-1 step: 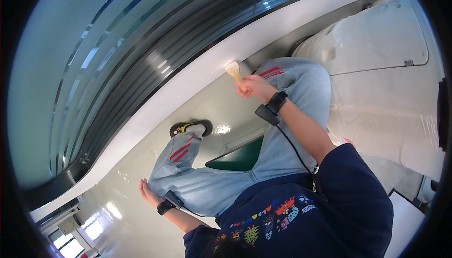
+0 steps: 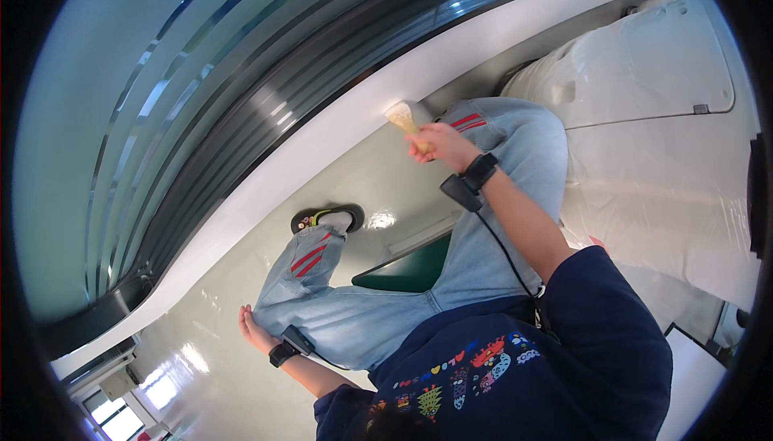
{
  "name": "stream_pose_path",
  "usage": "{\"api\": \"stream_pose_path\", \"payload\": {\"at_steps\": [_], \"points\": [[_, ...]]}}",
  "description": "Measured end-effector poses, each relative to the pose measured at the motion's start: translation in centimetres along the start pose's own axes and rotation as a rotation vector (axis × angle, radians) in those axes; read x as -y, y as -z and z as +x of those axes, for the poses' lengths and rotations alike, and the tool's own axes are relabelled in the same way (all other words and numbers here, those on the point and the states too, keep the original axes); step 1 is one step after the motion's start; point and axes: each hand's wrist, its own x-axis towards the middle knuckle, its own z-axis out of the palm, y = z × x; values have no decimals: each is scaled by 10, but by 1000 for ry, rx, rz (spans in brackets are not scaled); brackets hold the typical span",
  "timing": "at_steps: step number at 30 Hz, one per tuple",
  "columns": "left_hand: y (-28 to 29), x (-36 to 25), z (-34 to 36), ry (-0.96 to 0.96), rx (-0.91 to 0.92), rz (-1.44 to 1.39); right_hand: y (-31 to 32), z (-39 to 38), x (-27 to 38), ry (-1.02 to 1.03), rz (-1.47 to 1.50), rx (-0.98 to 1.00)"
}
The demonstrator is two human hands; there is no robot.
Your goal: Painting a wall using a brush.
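My right hand (image 2: 443, 146) is closed around the handle of a paintbrush (image 2: 404, 120). Its wide, whitish bristles touch, or nearly touch, the lower edge of a long white baseboard-like strip (image 2: 330, 129). My left hand (image 2: 255, 331) rests beside my left knee with its fingers stretched out, and I see nothing in it. A black wristband with a small device sits on each wrist, and a cable runs from the right one.
Green slatted glass (image 2: 201, 79) rises above the white strip. Plastic sheeting (image 2: 644, 167) covers a large pale piece on the right. Between my legs is a low dark green seat (image 2: 415, 268). Glossy pale floor (image 2: 217, 304) lies around my foot.
My right hand and the paintbrush handle have shifted slightly to the right, while the bristles stay by the white strip. My left hand has not moved.
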Motion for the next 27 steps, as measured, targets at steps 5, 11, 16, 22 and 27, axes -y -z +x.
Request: {"api": "stream_pose_path", "payload": {"at_steps": [5, 11, 16, 22, 27], "points": [[-6, -2, -3, 12, -10, 28, 21, -40, 48, 110, 136, 109], [-7, 0, 0, 24, -12, 55, 34, -69, 65, 334, 188, 276], [-2, 4, 5, 2, 19, 61, 17, -58, 50, 149, 112, 373], [-8, -3, 2, 14, 13, 75, -6, -9, -10, -111, 70, 228], [-9, -2, -1, 6, 0, 67, 5, 19, -53, -307, 122, -124]]}}
